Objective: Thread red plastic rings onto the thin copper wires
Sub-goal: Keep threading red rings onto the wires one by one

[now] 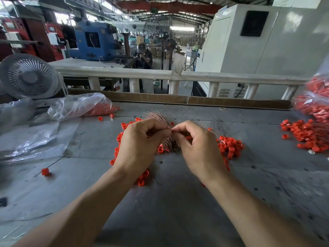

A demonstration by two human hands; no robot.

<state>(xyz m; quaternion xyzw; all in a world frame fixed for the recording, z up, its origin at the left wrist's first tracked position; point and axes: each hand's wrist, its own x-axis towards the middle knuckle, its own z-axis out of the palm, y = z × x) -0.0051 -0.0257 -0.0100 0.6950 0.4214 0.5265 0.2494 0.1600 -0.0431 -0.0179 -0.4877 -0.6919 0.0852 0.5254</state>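
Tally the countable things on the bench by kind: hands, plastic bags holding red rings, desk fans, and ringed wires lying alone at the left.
Hands: 2, left hand and right hand
Plastic bags of red rings: 2
Desk fans: 1
Lone ringed wires: 1
Total: 6

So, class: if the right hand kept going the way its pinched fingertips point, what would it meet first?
The left hand: the right hand points left, its fingertips already about touching the left's, over the copper wire bundle. Depth is hard to judge.

Both hands [170, 138] cover the middle of the copper wire bundle [156, 116]; whatever the fingertips [171, 130] pinch is too small to tell. Right edge crops a blurred bag of rings [316, 97].
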